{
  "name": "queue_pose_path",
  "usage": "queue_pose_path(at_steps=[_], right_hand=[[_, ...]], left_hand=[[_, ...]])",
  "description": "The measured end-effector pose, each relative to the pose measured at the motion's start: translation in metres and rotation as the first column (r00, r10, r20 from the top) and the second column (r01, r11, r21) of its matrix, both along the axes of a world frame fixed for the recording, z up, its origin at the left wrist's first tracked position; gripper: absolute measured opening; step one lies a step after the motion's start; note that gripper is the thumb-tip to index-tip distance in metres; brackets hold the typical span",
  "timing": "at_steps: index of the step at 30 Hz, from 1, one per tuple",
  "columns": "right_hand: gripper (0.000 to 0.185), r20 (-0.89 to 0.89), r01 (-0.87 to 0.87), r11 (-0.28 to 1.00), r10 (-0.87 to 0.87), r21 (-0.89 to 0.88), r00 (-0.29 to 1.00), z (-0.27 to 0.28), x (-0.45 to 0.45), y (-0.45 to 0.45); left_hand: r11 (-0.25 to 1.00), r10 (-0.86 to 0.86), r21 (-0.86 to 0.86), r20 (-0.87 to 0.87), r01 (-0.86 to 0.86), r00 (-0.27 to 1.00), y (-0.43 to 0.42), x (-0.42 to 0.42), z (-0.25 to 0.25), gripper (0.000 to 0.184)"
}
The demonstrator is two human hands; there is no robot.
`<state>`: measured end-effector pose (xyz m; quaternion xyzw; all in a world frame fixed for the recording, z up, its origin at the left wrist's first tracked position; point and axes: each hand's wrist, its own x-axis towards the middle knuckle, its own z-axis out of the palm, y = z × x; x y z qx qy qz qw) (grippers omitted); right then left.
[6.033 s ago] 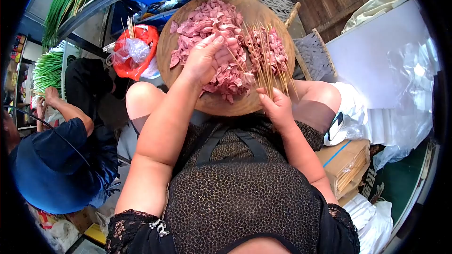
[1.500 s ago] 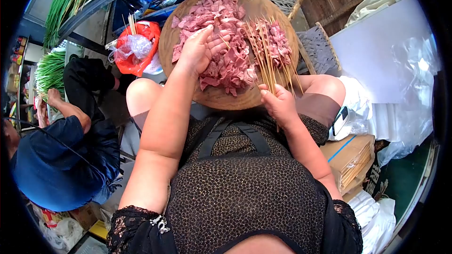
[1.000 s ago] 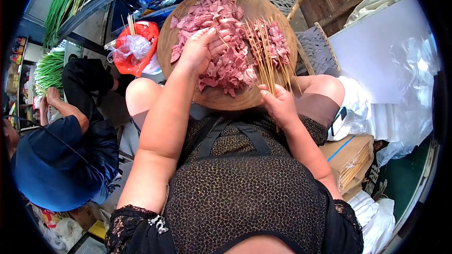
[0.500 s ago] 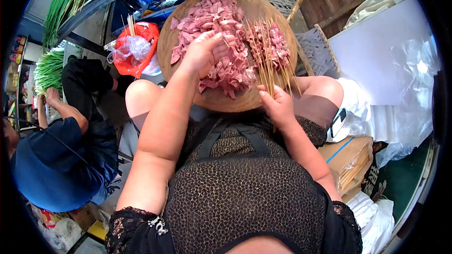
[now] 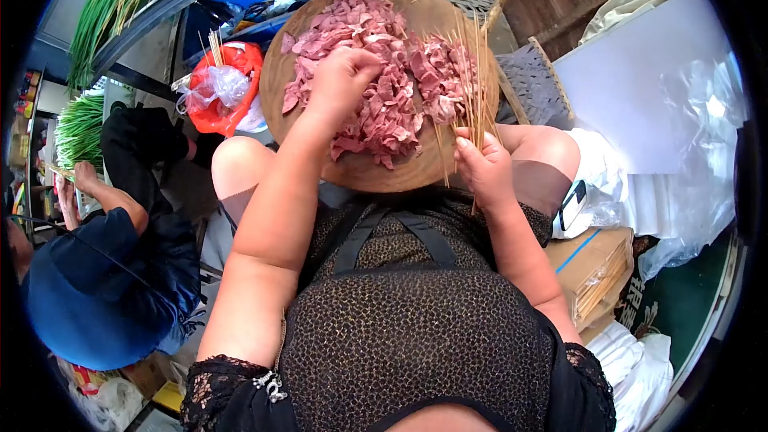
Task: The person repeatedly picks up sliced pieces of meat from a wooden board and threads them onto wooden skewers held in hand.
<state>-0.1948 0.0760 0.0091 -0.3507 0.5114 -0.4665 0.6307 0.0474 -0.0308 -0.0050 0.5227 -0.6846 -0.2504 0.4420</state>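
A heap of sliced raw meat (image 5: 392, 104) covers much of a round wooden board (image 5: 280, 56) at my knees. My left hand (image 5: 342, 80) is over the heap with its fingers curled together; whatever they pinch is hidden. On the board's right side, my right hand (image 5: 484, 164) is closed around a bundle of thin bamboo skewers (image 5: 478, 104), which point away from me. Beside these skewers more meat pieces (image 5: 442, 84) lie close to the heap; some seem to be threaded, but I cannot tell which.
A red plastic bag (image 5: 240, 72) with several sticks stands left of the board. Another person in blue (image 5: 104, 280) sits at left, hands at green stalks (image 5: 80, 128). A woven chair (image 5: 536, 84) is beyond the board. Cardboard (image 5: 588, 272) and a phone (image 5: 573, 206) lie at right.
My left fingers have curled inward over the meat. My right hand has moved slightly right and up, and the skewers now stand farther right, less over the threaded-looking meat.
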Motion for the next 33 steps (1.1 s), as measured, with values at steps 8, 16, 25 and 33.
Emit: queue_pose_path(at_steps=[8,16,25,33], right_hand=[[0.018,-0.017,-0.025,0.997,0.026,0.074,1.0,0.004,-0.001,0.006],[0.019,0.035,-0.074,0.989,0.07,0.13,0.997,-0.002,-0.001,0.004],[0.018,0.001,-0.134,0.982,0.135,0.136,0.991,0.006,0.002,0.011],[0.018,-0.039,-0.147,0.984,0.151,0.1,0.988,0.001,0.0,0.013]], left_hand=[[0.973,0.033,0.16,0.614,-0.165,0.789,0.01,-0.027,-0.002,0.024],[0.887,0.143,0.462,-0.26,-0.007,0.955,0.005,0.0,0.014,0.016],[0.847,0.322,0.467,-0.831,0.254,0.453,-0.002,0.01,0.013,0.023],[0.843,0.258,0.449,-0.821,0.297,0.509,-0.001,0.012,0.005,0.024]])
